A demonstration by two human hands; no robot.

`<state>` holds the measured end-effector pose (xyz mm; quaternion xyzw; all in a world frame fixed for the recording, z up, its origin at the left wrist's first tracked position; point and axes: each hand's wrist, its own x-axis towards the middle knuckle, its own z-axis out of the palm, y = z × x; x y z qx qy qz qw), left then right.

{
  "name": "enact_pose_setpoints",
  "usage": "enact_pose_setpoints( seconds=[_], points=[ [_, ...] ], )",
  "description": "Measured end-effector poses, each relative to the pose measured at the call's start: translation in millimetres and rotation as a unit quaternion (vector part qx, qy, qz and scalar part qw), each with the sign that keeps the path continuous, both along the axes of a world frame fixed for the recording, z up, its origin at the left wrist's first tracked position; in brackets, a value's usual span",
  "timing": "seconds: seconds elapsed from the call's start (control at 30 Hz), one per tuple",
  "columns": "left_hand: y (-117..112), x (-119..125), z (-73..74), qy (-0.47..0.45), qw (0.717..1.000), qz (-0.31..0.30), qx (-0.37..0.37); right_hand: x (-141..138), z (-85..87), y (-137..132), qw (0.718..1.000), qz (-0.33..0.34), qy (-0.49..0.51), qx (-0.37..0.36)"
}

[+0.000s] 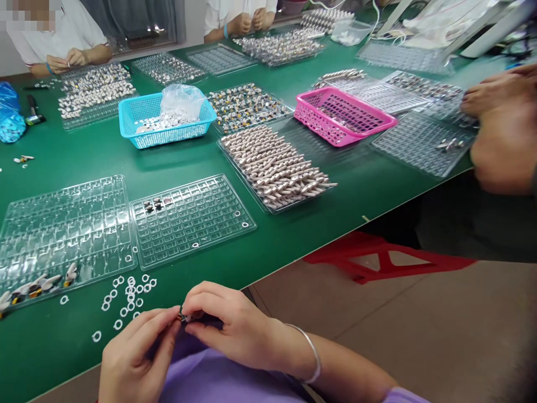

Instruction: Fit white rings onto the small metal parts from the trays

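Here, at the lower centre of the frame, the left hand (136, 350) and braceleted right hand (237, 324) together pinch a tiny dark-and-orange component (182, 317); flat white rings (97, 336) dot the glossy green tabletop (54, 347), lower left.

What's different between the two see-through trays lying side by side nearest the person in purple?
The left tray has bands of irregular pockets; the right tray has a grid of small squarish ones. The left tray carries larger pale-and-yellow parts along its near edge, while the right tray holds a few small dark parts near its far left corner. Both are clear and lie on the green table.
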<state>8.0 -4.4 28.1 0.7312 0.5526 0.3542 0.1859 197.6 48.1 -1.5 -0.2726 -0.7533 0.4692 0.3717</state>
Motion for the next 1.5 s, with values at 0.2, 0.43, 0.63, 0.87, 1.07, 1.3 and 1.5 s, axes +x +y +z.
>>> enact_pose_setpoints(
  seconds=[0.2, 0.43, 0.63, 0.87, 1.07, 1.3, 1.5],
  points=[
    [-0.6, 2.0, -2.1, 0.014, 1.000, 0.008, -0.001, -3.2, -3.2, -0.9, 0.998, -0.015, -0.008, 0.054],
    [0.9, 3.5, -1.4, 0.029, 0.999, 0.021, 0.015, -5.5, -10.6, -3.1, 0.999, -0.011, 0.034, 0.025],
    [1.9, 3.3, -1.6, 0.007, 1.000, 0.011, 0.011, -7.9, -10.9, -3.1, 0.997, -0.027, 0.070, 0.022],
    [2.1, -1.3, -0.1, -0.064, 0.997, -0.002, -0.041, -8.1, -7.2, -2.6, 0.993, -0.058, 0.098, 0.040],
    [-1.5, 0.8, 1.7, -0.200, 0.958, 0.071, -0.194, -8.6, -7.5, -4.0, 0.992, -0.064, 0.102, 0.042],
    [-0.7, 7.2, 0.2, -0.391, 0.810, 0.076, -0.431, -8.1, -7.2, -5.6, 0.989, -0.050, 0.143, 0.004],
    [-6.4, 9.3, -0.5, -0.293, 0.877, -0.006, -0.382, -7.9, -9.4, -5.5, 0.987, -0.042, 0.154, -0.026]
  ],
)
